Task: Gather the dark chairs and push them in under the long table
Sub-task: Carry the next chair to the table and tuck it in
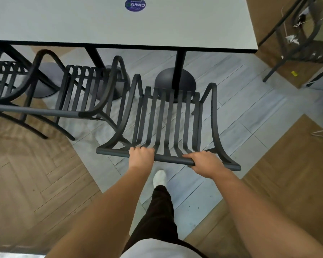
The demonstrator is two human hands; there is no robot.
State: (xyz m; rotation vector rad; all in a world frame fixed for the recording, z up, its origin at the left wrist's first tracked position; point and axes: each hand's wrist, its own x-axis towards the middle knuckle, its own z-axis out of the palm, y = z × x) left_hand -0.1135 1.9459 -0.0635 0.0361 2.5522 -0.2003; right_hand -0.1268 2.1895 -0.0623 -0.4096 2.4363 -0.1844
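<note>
You are gripping the dark chair (168,120) at frame centre: left hand (141,155) and right hand (203,162) both clamping its top rail, running left-right; seat facing the counter (119,25) above.

The chair (168,123) is looking like matt dark metal or plastic, its slats smooth and its top rail catching a dull sheen. The other chairs (78,94) are showing the same matt dark finish. The desk (119,25) top is looking pale, smooth and matt, edged in black, with a glossy blue sticker (135,5) on it. Its round bases (175,81) are giving off a soft satin shine. The floor (241,112) is showing smooth grey tile beside wood-grain herringbone boards (26,174). The trousers (160,216) are looking like dark cloth, the shoe (159,178) white and matt.
</note>
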